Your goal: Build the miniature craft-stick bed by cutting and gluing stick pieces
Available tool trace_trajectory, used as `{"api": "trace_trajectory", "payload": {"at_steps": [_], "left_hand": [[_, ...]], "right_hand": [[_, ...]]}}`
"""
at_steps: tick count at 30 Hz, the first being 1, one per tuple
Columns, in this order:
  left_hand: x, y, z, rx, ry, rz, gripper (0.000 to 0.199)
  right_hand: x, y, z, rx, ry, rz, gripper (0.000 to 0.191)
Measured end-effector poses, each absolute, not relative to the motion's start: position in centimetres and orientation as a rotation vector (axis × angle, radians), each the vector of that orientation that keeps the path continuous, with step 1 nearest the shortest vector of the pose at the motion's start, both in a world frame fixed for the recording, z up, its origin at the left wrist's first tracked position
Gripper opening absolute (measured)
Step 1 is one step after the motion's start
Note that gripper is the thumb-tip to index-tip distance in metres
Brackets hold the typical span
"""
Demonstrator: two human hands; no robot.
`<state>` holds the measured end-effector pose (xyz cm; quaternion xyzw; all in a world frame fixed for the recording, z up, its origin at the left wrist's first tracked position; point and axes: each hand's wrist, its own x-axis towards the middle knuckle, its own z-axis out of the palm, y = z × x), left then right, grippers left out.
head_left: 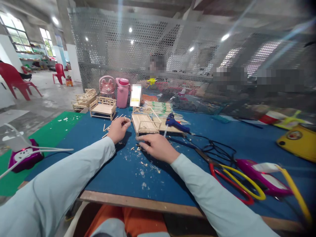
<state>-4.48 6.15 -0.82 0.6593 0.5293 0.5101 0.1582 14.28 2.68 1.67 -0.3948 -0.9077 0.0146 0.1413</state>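
By the miniature bench (142,123), right hand (158,146) perhaps touching.

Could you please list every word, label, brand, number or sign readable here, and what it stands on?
No text can be read.
Bright screen: pixelated, unreadable.
Round badge on the yellow object: too small and blurred.

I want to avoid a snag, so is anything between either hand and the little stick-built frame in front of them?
Nothing visible stands between the left hand or the right hand and the stick-built frame. The loose sticks lie beyond the left hand, and the blue glue gun is to the frame's right.
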Motion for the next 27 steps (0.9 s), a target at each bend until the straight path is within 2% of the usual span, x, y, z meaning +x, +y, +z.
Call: {"api": "trace_trajectory", "payload": {"at_steps": [9, 14, 20, 23, 27], "left_hand": [[-3.9, 5.6, -0.9, 1.936, 1.486, 1.446, 0.016], [-3.8, 5.4, -0.7, 1.911, 1.489, 1.447, 0.017], [-4.0, 5.0, -0.3, 1.888, 1.478, 1.471, 0.016], [-4.2, 5.3, -0.5, 1.871, 1.493, 1.475, 0.016], [-4.4, 5.7, -0.8, 1.836, 1.523, 1.457, 0.018]], "right_hand": [[11.1, 1.7, 1.7, -1.185, -2.859, -0.152, 0.016], [11.5, 1.7, 1.0, -1.098, -2.832, -0.219, 0.020], [12.2, 2.2, 0.8, -0.957, -2.779, 0.058, 0.017], [13.3, 2.6, 1.0, -0.863, -2.672, 0.255, 0.024], [14.7, 3.4, 1.3, -1.031, -2.552, 0.295, 0.028]]}}
